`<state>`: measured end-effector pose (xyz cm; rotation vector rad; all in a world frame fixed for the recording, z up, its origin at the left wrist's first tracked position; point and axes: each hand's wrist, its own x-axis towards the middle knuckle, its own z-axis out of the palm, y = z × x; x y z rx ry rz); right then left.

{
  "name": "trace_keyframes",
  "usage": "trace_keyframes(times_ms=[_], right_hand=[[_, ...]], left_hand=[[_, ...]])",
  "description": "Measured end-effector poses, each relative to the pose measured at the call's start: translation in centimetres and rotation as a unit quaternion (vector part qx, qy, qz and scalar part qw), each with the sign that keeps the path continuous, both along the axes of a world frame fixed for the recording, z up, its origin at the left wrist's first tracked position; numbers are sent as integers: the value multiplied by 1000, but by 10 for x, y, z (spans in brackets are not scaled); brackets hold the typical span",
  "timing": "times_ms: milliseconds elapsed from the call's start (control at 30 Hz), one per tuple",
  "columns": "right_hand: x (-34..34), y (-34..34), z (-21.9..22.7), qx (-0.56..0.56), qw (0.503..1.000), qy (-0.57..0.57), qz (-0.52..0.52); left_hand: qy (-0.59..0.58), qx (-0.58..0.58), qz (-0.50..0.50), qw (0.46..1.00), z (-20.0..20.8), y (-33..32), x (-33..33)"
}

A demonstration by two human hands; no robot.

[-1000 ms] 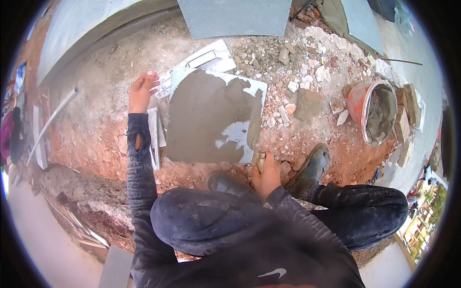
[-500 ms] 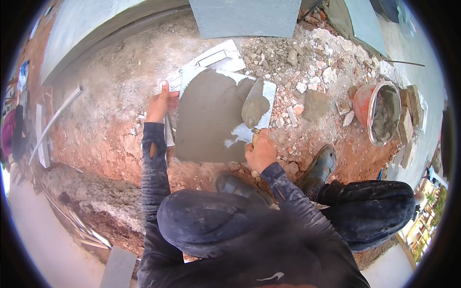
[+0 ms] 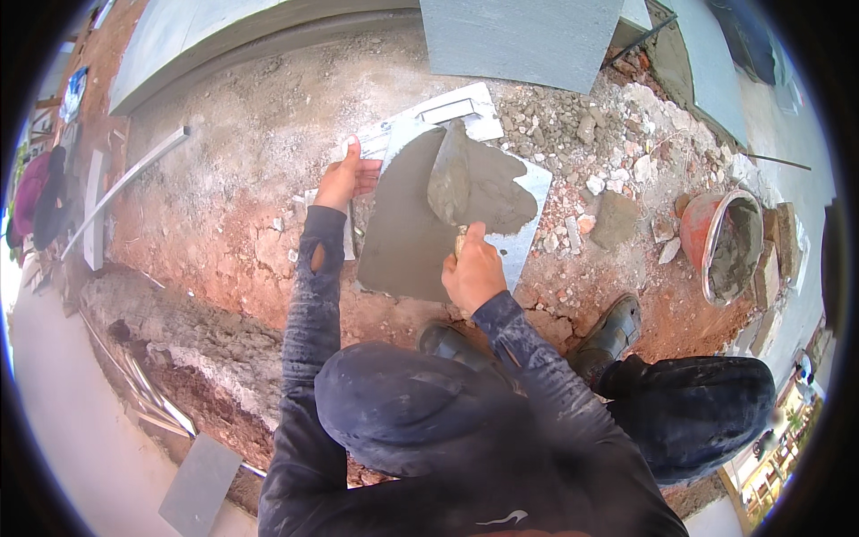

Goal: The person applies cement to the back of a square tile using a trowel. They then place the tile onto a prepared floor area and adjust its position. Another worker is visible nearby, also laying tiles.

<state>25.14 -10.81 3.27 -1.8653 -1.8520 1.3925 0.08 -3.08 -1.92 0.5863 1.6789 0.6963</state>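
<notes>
A square grey tile (image 3: 516,254) lies in front of me, most of its face coated with wet grey mortar (image 3: 400,210). Bare tile shows along its right side and lower right. My right hand (image 3: 474,273) is closed round the handle of a pointed trowel (image 3: 448,174), whose mortar-smeared blade rests over the upper middle of the coating. At the tile's upper left edge is my left hand (image 3: 341,179), thumb sticking up and fingers stretched out against the edge. A white printed panel or box (image 3: 474,103) shows beyond the tile's top edge.
A red bucket (image 3: 694,234) with mortar inside stands at the right beside bricks (image 3: 768,276). Rubble (image 3: 617,161) covers the ground past the tile. A large grey slab (image 3: 519,40) lies at the far side. Metal bars (image 3: 134,183) lie at the left; my boots are close to the tile.
The trowel has moved left across the tile, from its right side to the upper middle, spreading mortar over there. My left hand stays at the tile's edge. The whole view has shifted.
</notes>
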Motion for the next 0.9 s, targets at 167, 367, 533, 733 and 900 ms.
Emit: trace_keyframes(times_ms=[167, 367, 533, 733, 900], right_hand=[[-13, 8, 3, 21, 999, -11, 47], [-15, 16, 1, 59, 989, -63, 124], [4, 20, -9, 109, 968, -105, 199], [52, 15, -7, 119, 938, -85, 314], [73, 55, -4, 123, 955, -57, 263]], left_hand=[[-14, -20, -1, 1000, -7, 0, -11], [-56, -20, 11, 998, -6, -2, -9], [-110, -13, 29, 993, -5, -2, -6], [-154, 0, 38, 987, -13, -6, -15], [-143, 1, 40, 989, -3, -23, -7]])
